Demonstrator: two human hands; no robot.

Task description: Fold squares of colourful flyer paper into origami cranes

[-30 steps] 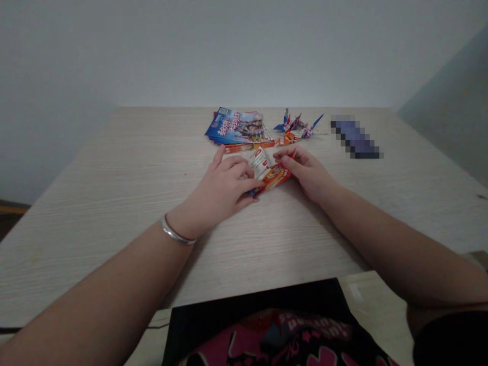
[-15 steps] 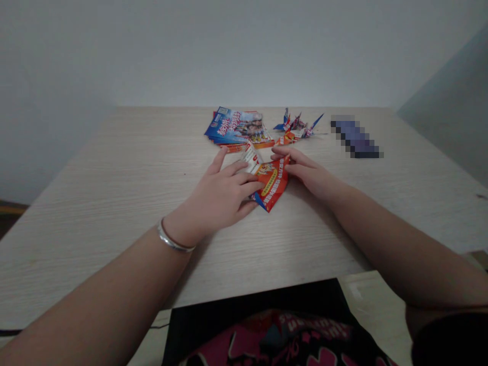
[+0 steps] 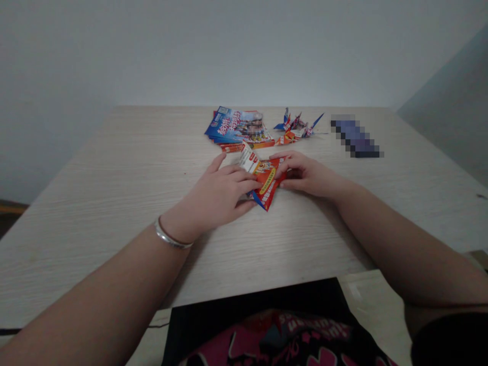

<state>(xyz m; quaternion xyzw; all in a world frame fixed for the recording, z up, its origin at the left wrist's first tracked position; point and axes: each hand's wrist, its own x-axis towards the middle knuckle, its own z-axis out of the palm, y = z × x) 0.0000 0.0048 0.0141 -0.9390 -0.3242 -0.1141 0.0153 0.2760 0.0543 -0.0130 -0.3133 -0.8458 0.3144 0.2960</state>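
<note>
A partly folded sheet of printed paper [image 3: 263,190], red, orange, blue and white, lies between my hands on the table. My left hand [image 3: 217,195] holds its left side, with the index finger over the top and the thumb at the lower edge. The little finger sticks out toward the stack behind. On the right side, my right hand [image 3: 308,175] pinches the red edge between bent fingers and thumb. The tips of that hand are partly hidden by the paper.
Behind the paper lies a stack of printed leaflets [image 3: 238,126]. Folded paper cranes [image 3: 295,127] sit right of it. Farther right is a dark, blurred-out flat object [image 3: 356,137]. The pale wooden table [image 3: 125,168] meets a wall at the back.
My right hand has moved in from the paper's right corner, its fingers curling over the red edge. The paper and my left hand have shifted slightly left.
</note>
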